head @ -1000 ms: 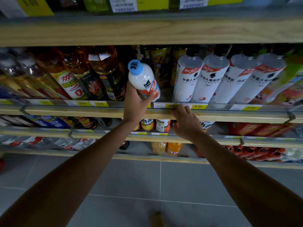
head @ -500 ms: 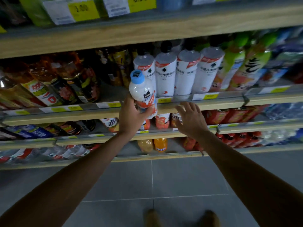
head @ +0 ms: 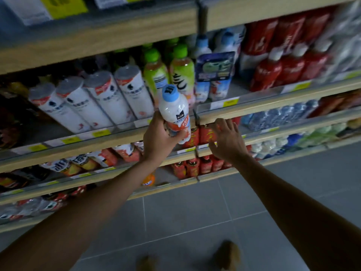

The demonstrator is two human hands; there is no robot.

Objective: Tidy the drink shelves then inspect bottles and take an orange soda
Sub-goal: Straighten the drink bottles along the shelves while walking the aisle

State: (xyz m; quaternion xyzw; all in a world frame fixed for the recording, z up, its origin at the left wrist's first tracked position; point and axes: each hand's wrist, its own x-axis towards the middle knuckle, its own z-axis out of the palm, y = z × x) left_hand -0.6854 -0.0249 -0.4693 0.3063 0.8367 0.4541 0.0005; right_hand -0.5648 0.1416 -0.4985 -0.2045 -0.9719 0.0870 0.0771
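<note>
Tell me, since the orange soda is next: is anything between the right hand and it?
Partly. The left hand holds a white bottle, and its forearm crosses in front of the orange soda, hiding its left side. The right hand is open higher up, with a shelf edge between it and the soda.

Dense bottle rows [head: 101, 102]; free aisle floor [head: 195, 222] below.

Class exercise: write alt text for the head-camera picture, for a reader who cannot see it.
A person's left hand grips a blue-capped white bottle in front of stocked drink shelves, while the right hand reaches open-fingered beside it. An orange soda bottle shows on a lower shelf.
</note>
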